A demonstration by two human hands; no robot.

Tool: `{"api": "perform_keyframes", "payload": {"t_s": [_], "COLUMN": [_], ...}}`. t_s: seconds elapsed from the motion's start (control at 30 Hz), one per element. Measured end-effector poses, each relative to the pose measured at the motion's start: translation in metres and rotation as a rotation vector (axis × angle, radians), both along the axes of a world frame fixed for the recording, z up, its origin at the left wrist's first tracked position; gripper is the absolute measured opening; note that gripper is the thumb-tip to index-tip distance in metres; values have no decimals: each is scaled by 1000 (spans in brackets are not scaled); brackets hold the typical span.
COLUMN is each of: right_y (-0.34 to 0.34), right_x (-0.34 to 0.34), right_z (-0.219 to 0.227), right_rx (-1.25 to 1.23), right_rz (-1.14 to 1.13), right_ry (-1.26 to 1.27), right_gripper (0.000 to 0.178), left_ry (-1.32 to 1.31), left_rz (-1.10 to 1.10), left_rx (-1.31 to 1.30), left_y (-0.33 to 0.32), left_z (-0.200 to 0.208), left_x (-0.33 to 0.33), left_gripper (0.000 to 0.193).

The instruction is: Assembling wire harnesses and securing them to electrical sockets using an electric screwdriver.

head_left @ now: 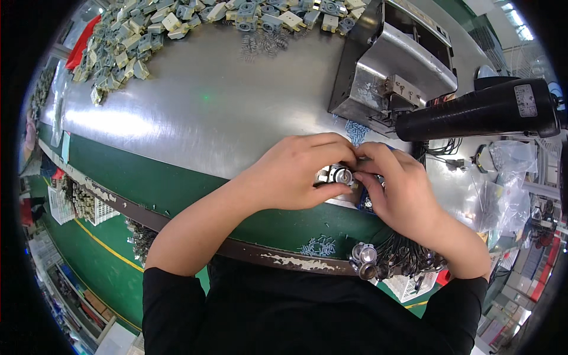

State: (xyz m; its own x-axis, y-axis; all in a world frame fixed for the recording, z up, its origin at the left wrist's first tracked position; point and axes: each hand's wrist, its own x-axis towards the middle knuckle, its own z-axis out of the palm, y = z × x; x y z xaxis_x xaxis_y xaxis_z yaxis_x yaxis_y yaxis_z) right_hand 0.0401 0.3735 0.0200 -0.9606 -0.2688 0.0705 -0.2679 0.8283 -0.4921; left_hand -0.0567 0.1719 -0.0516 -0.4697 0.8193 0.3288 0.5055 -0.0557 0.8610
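Note:
My left hand (299, 171) is closed around a small silvery metal part (341, 175) with a round, dark-ringed face turned up. My right hand (402, 186) meets it from the other side, thumb and fingers pinched close to the part's edge. Whatever those right fingertips hold is too small or hidden to make out. Partly under the right hand is a small blue tray (365, 202) with little shiny pieces in it. Just beyond the fingers lies a heap of small bluish screws (357, 131).
A metal machine (402, 53) and a black cylindrical tool (473, 109) stand at the right. Grey-and-cream parts (133, 38) are piled far left, near loose springs (260, 44). More screws (318, 245) and round metal parts with black cables (365, 257) lie by the near edge.

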Motion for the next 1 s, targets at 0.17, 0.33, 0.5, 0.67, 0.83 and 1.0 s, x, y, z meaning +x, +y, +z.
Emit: {"api": "perform_keyframes", "payload": {"t_s": [0.17, 0.33, 0.5, 0.67, 0.83, 1.0], "right_y": [4, 58, 41, 51, 49, 62], "right_x": [4, 28, -23, -45, -64, -72], "right_z": [-5, 32, 36, 38, 50, 57], "right_rx": [44, -200, -1023, -1054, -1239, -1182], "right_rz": [-25, 150, -295, -12, 27, 67], "right_ry": [195, 494, 486, -20, 60, 363], "right_gripper": [39, 28, 101, 111, 101, 104], "left_ry": [32, 61, 43, 42, 43, 26], "left_rz": [-14, -20, -38, -32, -24, -32], "left_rx": [51, 46, 7, 14, 23, 11], "left_y": [2, 0, 2, 3, 3, 3], "left_z": [-2, -1, -2, -2, -2, 0], "left_x": [-1, -3, -4, -3, -2, -2], "left_gripper": [33, 30, 30, 29, 29, 29]}}
